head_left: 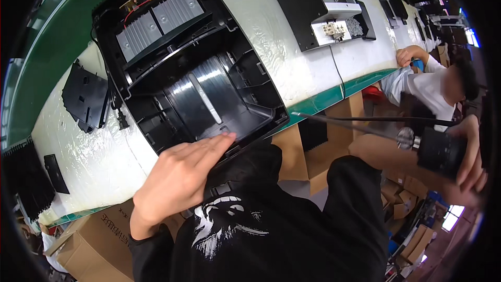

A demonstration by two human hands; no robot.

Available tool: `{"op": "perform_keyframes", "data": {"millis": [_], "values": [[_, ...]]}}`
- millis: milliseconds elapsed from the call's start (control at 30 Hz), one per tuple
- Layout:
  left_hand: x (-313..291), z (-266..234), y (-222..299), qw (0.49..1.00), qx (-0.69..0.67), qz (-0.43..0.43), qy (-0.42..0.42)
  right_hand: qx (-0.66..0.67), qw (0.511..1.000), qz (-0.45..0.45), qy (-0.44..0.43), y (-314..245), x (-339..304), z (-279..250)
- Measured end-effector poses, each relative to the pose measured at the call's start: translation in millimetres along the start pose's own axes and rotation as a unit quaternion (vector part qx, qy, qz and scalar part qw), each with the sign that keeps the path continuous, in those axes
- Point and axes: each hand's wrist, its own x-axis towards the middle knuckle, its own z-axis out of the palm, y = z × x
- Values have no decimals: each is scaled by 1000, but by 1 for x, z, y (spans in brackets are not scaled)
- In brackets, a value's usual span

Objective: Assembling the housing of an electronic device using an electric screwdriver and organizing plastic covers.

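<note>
The left hand (180, 175) lay flat, fingers pressed together, on the near edge of the black housing (193, 68), which sat on the white table (94, 151). The right hand (467, 159) gripped a black screwdriver (438, 151), off the table's edge.

Left hand (180, 177) lies flat on the black housing (193, 68) — right hand (467, 159) grips a powered screwdriver (438, 151).

Long white workbench (292, 68) with green edge; cardboard boxes (94, 240) beneath; bright window (450, 218) low right.
</note>
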Motion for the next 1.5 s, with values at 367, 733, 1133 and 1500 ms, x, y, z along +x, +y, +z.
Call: {"op": "perform_keyframes", "data": {"millis": [367, 733, 1133, 1500], "values": [[4, 15, 2, 997, 14, -58, 57, 99, 985, -70, -123, 66, -19, -1], [4, 18, -3, 996, 20, -39, 80, 104, 978, 168, -72, 89, -2, 45], [4, 17, 0, 995, 11, -50, 85, 182, 971, 157, -6, 111, -25, 63], [3, 20, -2, 995, 3, -39, 96, 156, 973, 172, -18, 104, -22, 59]]}}
